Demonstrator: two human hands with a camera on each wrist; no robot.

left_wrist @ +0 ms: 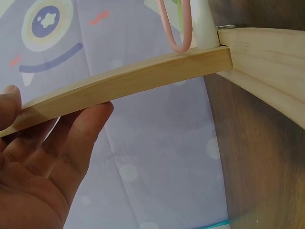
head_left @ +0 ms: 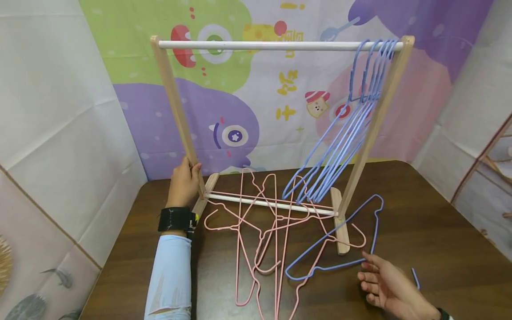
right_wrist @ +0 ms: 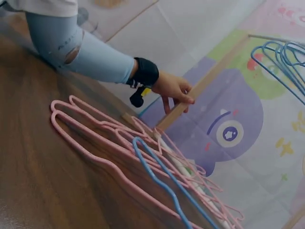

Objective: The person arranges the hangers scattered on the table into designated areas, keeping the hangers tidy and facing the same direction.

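My left hand [head_left: 184, 182] grips the left wooden post [left_wrist: 119, 78] of a small clothes rack near its foot, thumb on one side and fingers on the other. Low over the table at the right, my right hand [head_left: 386, 284] has its fingers loosely spread, fingertips right at the neck of a loose blue hanger [head_left: 340, 268]. The tip of that hanger's hook shows beyond the hand; its middle is hidden behind it. The right wrist view shows the blue hanger [right_wrist: 164, 183] but not the right hand. Several pink hangers [head_left: 276, 249] lie crossed over one another beside the blue one.
Several blue hangers [head_left: 332, 155] hang bunched at the right end of the rack's white top bar [head_left: 256, 45]. Some pink hangers overlap the white lower bar [head_left: 248, 201]. A cartoon-printed cloth [head_left: 240, 111] stands behind the dark wooden table [head_left: 400, 213].
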